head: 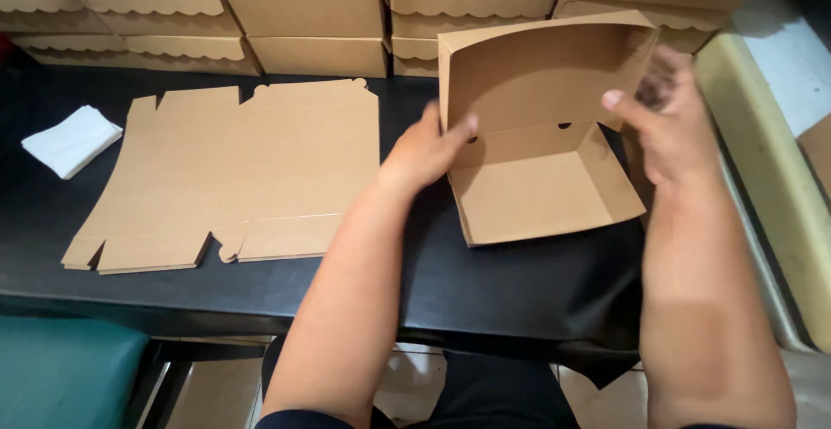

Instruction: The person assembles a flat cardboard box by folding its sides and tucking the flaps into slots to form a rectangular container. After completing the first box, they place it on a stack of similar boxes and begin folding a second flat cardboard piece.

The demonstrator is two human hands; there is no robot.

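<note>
A brown cardboard box (537, 182) stands open on the black table (485, 286), its lid raised upright toward the back. My left hand (426, 148) grips the box's left side where the lid meets the base, thumb on the inside. My right hand (662, 122) holds the lid's right edge, thumb pressed on its inner face. Left of the box lies a stack of flat, unfolded cardboard blanks (234, 169).
Finished closed boxes with scalloped flaps (303, 13) are stacked in rows along the table's back edge. A folded white cloth (71, 140) lies at far left. A cream-coloured rounded surface (770, 161) borders the right. A teal seat (65, 373) sits below left.
</note>
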